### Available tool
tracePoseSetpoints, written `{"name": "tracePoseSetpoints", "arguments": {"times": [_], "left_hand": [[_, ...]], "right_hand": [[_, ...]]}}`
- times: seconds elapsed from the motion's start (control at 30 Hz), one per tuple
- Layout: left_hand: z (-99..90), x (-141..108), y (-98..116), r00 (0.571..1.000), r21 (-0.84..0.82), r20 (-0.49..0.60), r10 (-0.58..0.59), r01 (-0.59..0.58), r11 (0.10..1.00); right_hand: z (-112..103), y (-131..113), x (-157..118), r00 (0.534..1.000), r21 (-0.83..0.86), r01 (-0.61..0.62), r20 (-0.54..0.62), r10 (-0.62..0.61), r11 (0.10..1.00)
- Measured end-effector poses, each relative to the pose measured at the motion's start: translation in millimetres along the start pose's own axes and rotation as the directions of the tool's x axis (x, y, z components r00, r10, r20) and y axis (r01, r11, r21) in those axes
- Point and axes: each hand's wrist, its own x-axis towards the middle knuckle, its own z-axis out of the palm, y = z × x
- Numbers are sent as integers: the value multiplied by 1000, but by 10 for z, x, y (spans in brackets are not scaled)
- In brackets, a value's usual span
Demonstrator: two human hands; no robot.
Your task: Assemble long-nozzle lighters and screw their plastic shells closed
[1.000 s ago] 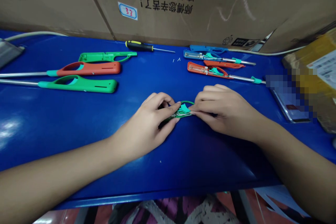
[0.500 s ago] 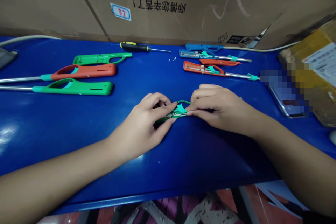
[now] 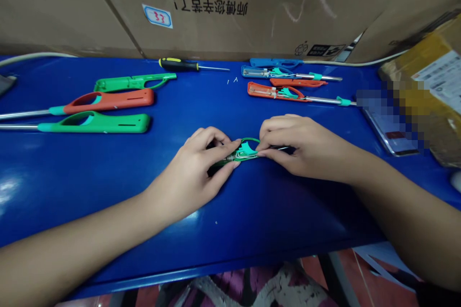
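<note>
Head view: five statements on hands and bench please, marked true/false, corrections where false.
1. The left hand and the right hand are both at the open green lighter. True.
2. The screwdriver lies on the blue table, shaft pointing right. True.
3. Nothing shows between the two hands. False: a turquoise piece shows there.
4. The screwdriver lies nearer the wearer than the hands. False: it lies beyond them, by the cardboard.
5. The closed orange lighter lies beyond the closed green lighter. True.
</note>
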Motion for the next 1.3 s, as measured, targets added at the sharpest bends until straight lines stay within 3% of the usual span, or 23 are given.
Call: {"name": "tracePoseSetpoints", "arguments": {"times": [0.3,0.63,0.87,1.1,1.2,1.3], "left_hand": [[3,25,-15,1000,-49,-12,-10,9,999],[4,22,-6,999,-38,-13,-31,31,999],[-3,9,6,998,-43,-17,-63,62,997],[-8,10,13,999,-57,-23,-49,48,997],[-7,9,13,998,-73,-25,-51,49,996],[-5,4,14,998,-83,-31,-58,55,995]], "right_hand": [[39,46,2,997,-46,75,-26,-76,996],[-85,10,-30,999,-198,45,14,-43,979],[-171,33,-55,980,-166,-57,-196,24,984],[-95,140,-50,978,-325,-200,-122,169,924],[-74,111,-44,973,-314,-203,-173,154,928],[-29,19,-28,976,-243,-112,-211,60,964]]}}
